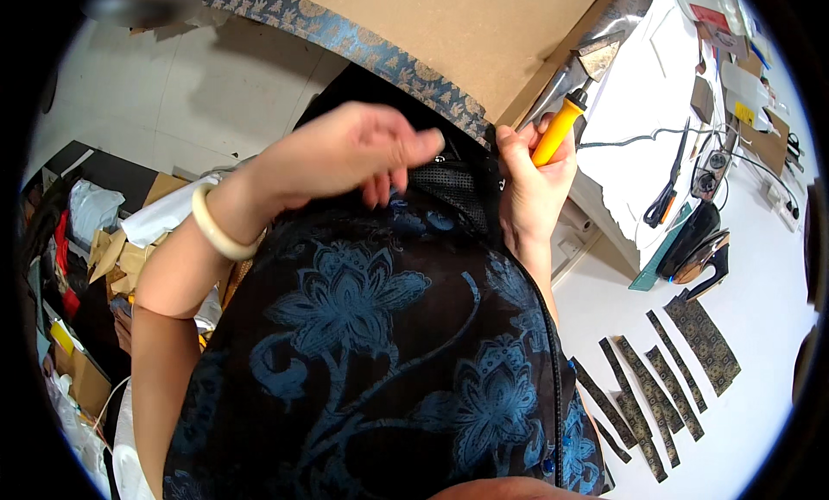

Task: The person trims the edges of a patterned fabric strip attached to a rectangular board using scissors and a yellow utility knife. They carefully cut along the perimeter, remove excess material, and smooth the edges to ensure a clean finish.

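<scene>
While holding a yellow-handled tool (561, 130) at two o'clock from the middle of the view, closing the right hand (535, 187) around the lower part of the handle, with a firm-looking grip, and aiming the dull metal head (598, 60) toward one o'clock. Bringing the right thumb close beside the corner of a patterned blue-and-tan strip (367, 47), without showing clearly whether touching it or not. Facing a broad brown board (466, 25), spreading across twelve o'clock and bearing that strip along the near edge. Hovering at eleven o'clock with the left hand (371, 155), half-curling the fingers and blurring too much to tell whether opening or closing the grip. Wearing a cream bangle (226, 228) on the left wrist, toward nine o'clock, and a black garment (345, 392) with blue flowers, filling six o'clock. Having a white bench (768, 267) reaching out at three o'clock, carrying dark scissors (663, 205) and a socket block (710, 174). Having dark patterned fabric strips (648, 375) lying side by side at four o'clock, and paper and fabric scraps (104, 258) heaping up at nine o'clock.
</scene>
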Tool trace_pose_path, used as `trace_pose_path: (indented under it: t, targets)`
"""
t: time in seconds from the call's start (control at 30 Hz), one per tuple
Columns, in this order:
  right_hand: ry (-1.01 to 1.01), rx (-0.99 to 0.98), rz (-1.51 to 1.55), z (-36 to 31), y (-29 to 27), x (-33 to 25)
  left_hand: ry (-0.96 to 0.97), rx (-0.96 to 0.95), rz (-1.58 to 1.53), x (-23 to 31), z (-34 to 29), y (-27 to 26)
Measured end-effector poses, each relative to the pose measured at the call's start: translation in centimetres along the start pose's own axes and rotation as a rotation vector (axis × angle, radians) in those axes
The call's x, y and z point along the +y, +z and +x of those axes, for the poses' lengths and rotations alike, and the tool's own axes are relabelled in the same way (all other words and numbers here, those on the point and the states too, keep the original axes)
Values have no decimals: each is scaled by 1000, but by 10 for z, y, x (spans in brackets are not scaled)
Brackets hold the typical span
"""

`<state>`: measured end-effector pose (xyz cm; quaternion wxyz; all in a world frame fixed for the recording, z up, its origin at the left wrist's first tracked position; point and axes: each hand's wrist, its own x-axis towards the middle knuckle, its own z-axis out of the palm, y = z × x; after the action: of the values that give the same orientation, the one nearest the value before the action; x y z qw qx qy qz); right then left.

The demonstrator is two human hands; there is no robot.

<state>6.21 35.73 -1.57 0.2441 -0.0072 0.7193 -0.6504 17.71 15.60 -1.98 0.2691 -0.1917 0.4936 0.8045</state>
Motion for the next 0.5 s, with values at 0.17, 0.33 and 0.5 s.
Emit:
trace_pose_path:
  t: [0.17,0.33,0.5]
  targets:
    - [1,-19,67,0,-7,1,364,365,-353,-11,23,-5]
    - [-12,8,-38,-7,-8,-9,448,355,-323,-11,18,1]
    - [-58,31,-69,-15,-10,-18,589,406,-386,-11,15,14]
